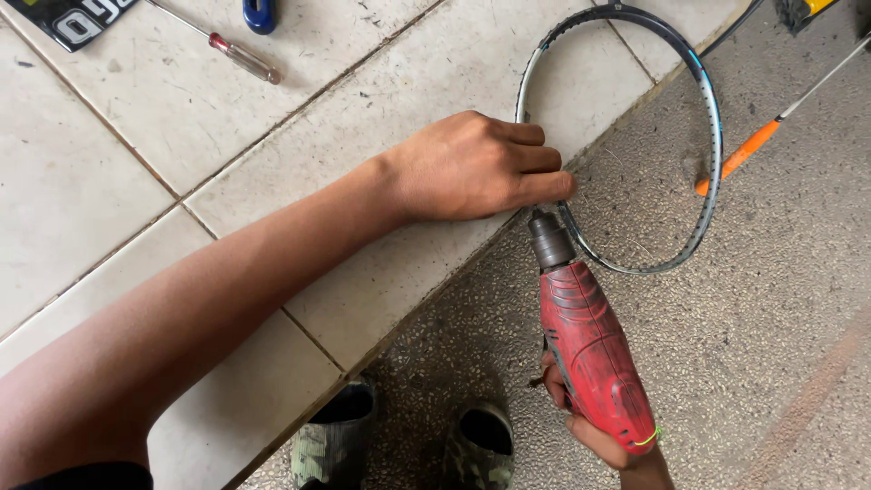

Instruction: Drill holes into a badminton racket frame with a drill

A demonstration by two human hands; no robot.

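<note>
Step in hand, as judged: drilling or reaming at the rim of an unstrung badminton racket frame, which lies partly on the tiled ledge and partly over the speckled floor.

Left hand: closed down on the frame's left rim, fingers curled over it, pinning it against the ledge edge. Right hand: wrapped around the grip of a red electric drill; most of the hand is hidden behind the drill body. The drill's chuck points up at the frame, just below the left fingertips; whether the bit touches the rim cannot be told.

Judgement on what the next move calls for: the bit sits very near the holding fingers, so the frame must be held firm and the drill kept square to the rim, with light pressure, as a thin frame could crack or skid.

Count, relative to the frame:
- One frame, no strings seen.
- One drill, below it.
- One red-handled screwdriver, well to its left.
- One orange-handled tool, crossing behind its right rim.
- One blue object, upper left, cut off.
- Two camouflage shoes, below.
</note>
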